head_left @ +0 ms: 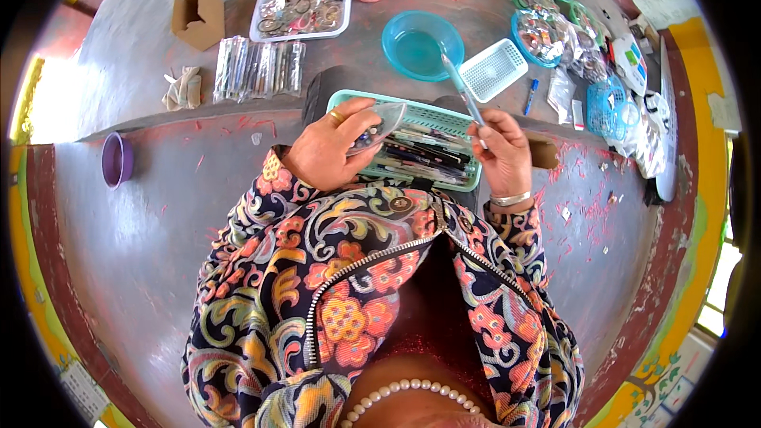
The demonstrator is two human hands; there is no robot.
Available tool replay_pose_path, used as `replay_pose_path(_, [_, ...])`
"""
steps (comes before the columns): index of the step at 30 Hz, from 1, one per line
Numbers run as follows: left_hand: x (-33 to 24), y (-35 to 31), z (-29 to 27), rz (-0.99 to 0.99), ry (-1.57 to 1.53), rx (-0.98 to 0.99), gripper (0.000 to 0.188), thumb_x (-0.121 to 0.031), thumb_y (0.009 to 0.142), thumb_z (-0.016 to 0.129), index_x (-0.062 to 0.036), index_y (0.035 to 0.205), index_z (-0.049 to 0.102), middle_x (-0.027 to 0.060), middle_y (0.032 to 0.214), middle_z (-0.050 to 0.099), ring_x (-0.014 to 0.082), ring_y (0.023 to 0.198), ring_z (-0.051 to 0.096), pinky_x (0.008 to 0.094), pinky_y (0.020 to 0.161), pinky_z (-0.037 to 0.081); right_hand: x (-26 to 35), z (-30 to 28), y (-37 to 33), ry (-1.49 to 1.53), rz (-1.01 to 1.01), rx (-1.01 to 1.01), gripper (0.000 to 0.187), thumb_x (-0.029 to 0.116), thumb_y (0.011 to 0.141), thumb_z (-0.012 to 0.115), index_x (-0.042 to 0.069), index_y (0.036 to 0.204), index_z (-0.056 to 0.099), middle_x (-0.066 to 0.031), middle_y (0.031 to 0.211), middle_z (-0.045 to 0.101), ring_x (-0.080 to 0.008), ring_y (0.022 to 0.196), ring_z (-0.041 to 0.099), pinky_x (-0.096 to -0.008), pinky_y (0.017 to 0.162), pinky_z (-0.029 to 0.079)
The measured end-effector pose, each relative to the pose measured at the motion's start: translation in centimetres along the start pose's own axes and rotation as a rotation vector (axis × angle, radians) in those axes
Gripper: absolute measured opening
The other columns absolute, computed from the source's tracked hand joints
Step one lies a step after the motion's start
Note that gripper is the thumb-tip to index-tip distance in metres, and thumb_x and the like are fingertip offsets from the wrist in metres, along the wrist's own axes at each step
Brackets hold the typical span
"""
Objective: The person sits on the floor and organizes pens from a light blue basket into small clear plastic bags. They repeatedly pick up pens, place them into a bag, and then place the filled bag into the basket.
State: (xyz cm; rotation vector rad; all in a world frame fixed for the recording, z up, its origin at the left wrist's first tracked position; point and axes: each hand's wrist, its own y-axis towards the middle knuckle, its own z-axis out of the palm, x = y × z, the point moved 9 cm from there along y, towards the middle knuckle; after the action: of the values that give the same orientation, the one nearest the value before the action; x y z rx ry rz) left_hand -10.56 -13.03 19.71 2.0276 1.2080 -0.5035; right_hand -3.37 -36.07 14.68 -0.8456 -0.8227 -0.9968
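My left hand is closed on a clear plastic bag with small dark pieces inside. It is held over the left part of a mint-green basket on my lap. Many pens, dark and light, lie lengthwise in that basket. Between the thumb and fingers of my right hand is a light-blue pen, tilted with its far end up and to the left. This hand is above the basket's right end. The pen's lower end is partly hidden by my fingers.
Ahead on the grey table are a teal bowl, a white perforated basket, bagged pens, a cardboard box and a white tray of trinkets. Bowls of packets stand at the right. A purple bucket is on the floor.
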Motion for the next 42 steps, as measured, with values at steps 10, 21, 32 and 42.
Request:
replay_pose_path(10, [0.5, -0.4, 0.2, -0.047, -0.006, -0.030, 0.036, -0.011, 0.079, 0.069, -0.0041, 0.110, 0.052, 0.0181, 0.122, 0.054, 0.0373, 0.100, 0.060, 0.0391, 0.078, 0.053, 7.5, 3.4, -1.0, -0.139, -0.340, 0.143, 0.022, 0.000, 0.085, 0.063, -0.005, 0.106, 0.058, -0.0128, 0.096, 0.062, -0.0116, 0.073, 0.054, -0.0225, 0.064, 0.043])
replay_pose_path(21, [0.3, -0.5, 0.1, -0.046, 0.006, -0.030, 0.037, -0.012, 0.078, 0.070, -0.0056, 0.110, 0.052, 0.0167, 0.124, 0.053, 0.0346, 0.096, 0.061, 0.0380, 0.076, 0.055, 10.8, 13.5, -3.6, -1.016, -0.805, 0.344, 0.025, -0.004, 0.078, 0.067, 0.000, 0.103, 0.062, -0.0119, 0.095, 0.066, -0.0219, 0.083, 0.065, -0.0297, 0.069, 0.051])
replay_pose_path(32, [0.5, -0.3, 0.4, -0.057, -0.018, -0.005, 0.041, -0.014, 0.079, 0.069, -0.0064, 0.116, 0.052, 0.0158, 0.124, 0.052, 0.0337, 0.103, 0.059, 0.0384, 0.081, 0.053, 5.5, 17.7, -2.2, -1.109, -0.830, 0.623, 0.028, -0.002, 0.077, 0.065, 0.004, 0.104, 0.060, -0.0127, 0.090, 0.065, -0.0323, 0.079, 0.062, -0.0383, 0.068, 0.050])
replay_pose_path(42, [0.3, -0.2, -0.2, -0.082, -0.035, -0.084, 0.038, -0.018, 0.079, 0.070, -0.0050, 0.110, 0.053, 0.0163, 0.116, 0.056, 0.0350, 0.092, 0.061, 0.0399, 0.075, 0.053, 3.3, 17.3, -1.4, -1.356, -0.857, 0.571, 0.009, 0.005, 0.074, 0.065, 0.008, 0.082, 0.061, -0.0062, 0.077, 0.059, -0.0276, 0.074, 0.057, -0.0383, 0.059, 0.046])
